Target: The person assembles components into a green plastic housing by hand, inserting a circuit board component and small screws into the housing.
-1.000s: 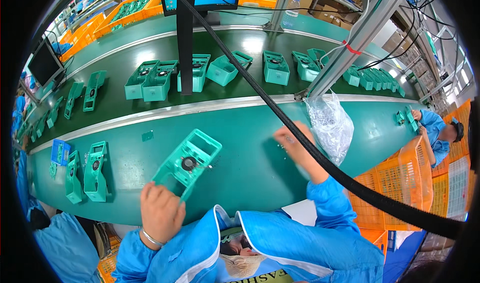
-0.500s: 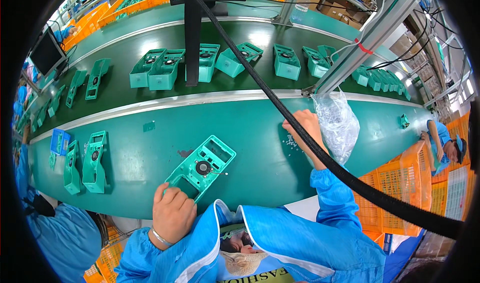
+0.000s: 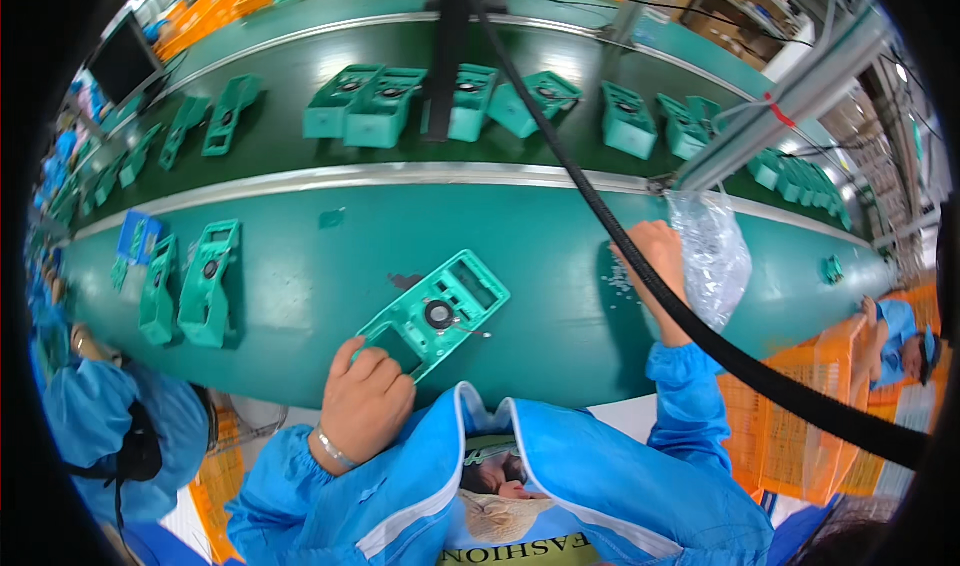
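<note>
Slanting: green housing (image 3: 420, 328), long axis lower-left to upper-right.

Jacket (image 3: 620, 481) bright blue, thin fabric with faint sheen, loose cut, creased all over. White trim (image 3: 412, 516) along both edges of open front, running up to collar. Left sleeve (image 3: 275, 491) and right sleeve (image 3: 690, 406) same blue, baggy — right cuff (image 3: 685, 358) gathered, ruffled. Left hand (image 3: 368, 391) and right hand (image 3: 655, 256) bare. Bracelet (image 3: 335, 451) on left wrist: silver-coloured, narrow, shiny. Shirt (image 3: 555, 531) underneath printed — woven straw-coloured hat, pale blue ground, dark lettering over green lower part.
</note>
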The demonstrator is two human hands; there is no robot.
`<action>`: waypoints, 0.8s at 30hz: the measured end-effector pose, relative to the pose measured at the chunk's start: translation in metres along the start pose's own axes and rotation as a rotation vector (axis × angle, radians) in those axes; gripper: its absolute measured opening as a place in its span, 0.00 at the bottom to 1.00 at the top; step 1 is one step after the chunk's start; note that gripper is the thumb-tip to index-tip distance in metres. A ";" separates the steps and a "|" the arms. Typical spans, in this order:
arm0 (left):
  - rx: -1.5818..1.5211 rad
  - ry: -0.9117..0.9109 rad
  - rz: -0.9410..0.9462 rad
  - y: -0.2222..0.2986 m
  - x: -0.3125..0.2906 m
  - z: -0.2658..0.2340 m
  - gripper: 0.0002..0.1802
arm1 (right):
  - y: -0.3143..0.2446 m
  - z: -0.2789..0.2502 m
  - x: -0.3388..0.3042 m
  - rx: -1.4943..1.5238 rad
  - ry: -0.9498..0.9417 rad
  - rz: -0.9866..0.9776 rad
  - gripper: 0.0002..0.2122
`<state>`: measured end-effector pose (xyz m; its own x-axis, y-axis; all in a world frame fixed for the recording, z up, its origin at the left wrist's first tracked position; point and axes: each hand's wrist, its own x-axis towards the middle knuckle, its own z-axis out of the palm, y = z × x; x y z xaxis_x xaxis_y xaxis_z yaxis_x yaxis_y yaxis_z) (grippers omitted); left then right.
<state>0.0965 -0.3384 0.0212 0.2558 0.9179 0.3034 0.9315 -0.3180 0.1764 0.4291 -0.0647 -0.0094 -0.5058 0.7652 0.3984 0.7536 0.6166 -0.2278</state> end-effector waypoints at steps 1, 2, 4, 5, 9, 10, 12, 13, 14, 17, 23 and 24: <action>0.017 -0.011 -0.031 0.000 -0.001 0.000 0.09 | 0.002 0.001 0.001 -0.027 -0.010 -0.015 0.02; 0.006 -0.005 -0.010 0.000 0.001 0.001 0.08 | 0.003 -0.002 0.000 -0.052 -0.009 -0.016 0.02; -0.004 0.009 -0.005 0.001 0.000 0.002 0.07 | 0.000 -0.003 0.002 -0.106 -0.015 -0.044 0.02; 0.003 0.007 -0.024 0.001 0.000 0.003 0.07 | -0.001 -0.004 0.003 -0.099 -0.011 -0.060 0.02; 0.018 0.040 -0.005 -0.002 -0.003 0.005 0.07 | -0.008 -0.003 0.005 -0.055 -0.028 -0.031 0.02; 0.013 0.046 0.008 -0.003 -0.003 0.005 0.07 | -0.008 -0.003 0.005 -0.078 -0.017 -0.051 0.02; 0.010 0.043 0.002 -0.004 -0.004 0.005 0.07 | -0.015 -0.003 0.008 -0.102 -0.010 -0.066 0.03; 0.008 0.039 0.005 -0.004 -0.005 0.005 0.07 | -0.021 -0.001 0.009 -0.101 -0.014 -0.070 0.03; 0.006 0.039 0.006 -0.005 -0.004 0.004 0.07 | -0.033 0.002 0.010 0.069 -0.008 -0.068 0.04; 0.003 0.009 0.029 -0.006 -0.005 0.003 0.06 | -0.094 0.013 0.020 0.428 -0.032 -0.186 0.05; -0.023 0.006 0.039 -0.004 -0.006 0.006 0.05 | -0.169 0.043 0.030 0.558 -0.065 -0.340 0.04; -0.033 0.007 0.042 -0.005 -0.006 0.006 0.05 | -0.173 0.047 0.030 0.553 -0.069 -0.327 0.04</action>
<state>0.0922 -0.3406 0.0132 0.2930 0.9017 0.3179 0.9110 -0.3643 0.1936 0.2641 -0.1398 0.0002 -0.7123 0.5205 0.4709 0.2377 0.8102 -0.5359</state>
